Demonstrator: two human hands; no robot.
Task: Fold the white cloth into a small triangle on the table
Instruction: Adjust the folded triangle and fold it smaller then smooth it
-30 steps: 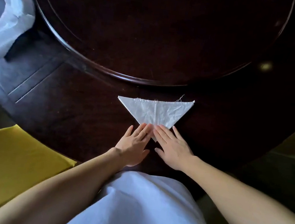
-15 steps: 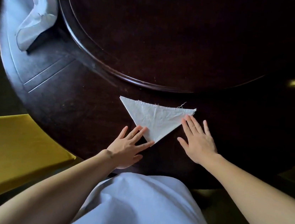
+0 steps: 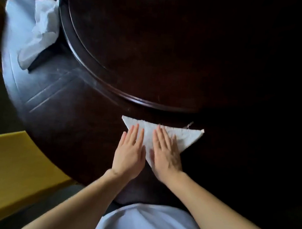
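Note:
The white cloth lies flat on the dark wooden table as a small triangle, long edge away from me and point toward me. My left hand rests palm down with its fingers on the cloth's left part. My right hand lies flat on the cloth's middle and lower point, fingers stretched and close together. Both hands press on the cloth and neither grips it. The cloth's right corner stays uncovered, with a loose thread at the far edge.
A raised round turntable fills the table's centre just beyond the cloth. A crumpled white cloth lies at the far left against its rim. Yellow chair seats stand to my left, below the table's edge.
Both hands moved up onto the cloth: the right came in from the right corner to the middle, the left slid forward from the lower point. The view shifted, so the table looks more to the right.

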